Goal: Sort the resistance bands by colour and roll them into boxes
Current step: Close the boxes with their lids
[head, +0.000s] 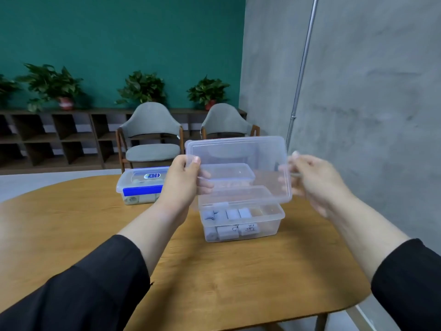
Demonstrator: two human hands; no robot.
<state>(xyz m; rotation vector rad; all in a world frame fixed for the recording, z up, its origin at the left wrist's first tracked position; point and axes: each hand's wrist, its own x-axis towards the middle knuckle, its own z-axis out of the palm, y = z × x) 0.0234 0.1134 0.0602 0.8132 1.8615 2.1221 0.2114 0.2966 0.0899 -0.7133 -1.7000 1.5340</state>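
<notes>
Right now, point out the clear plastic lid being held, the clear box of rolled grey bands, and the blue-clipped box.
clear plastic lid (241,154), head view, upper flat panel.
clear box of rolled grey bands (274,223), head view, front wall.
blue-clipped box (140,190), head view, blue clip.

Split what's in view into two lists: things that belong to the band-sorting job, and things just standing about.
Job:
- clear lid, held up by left hand and right hand
- open clear box with pale rolled bands
- further clear box
- blue-latched box, lid on

Standing about:
- two grey chairs
- potted plants
- shelving
</notes>
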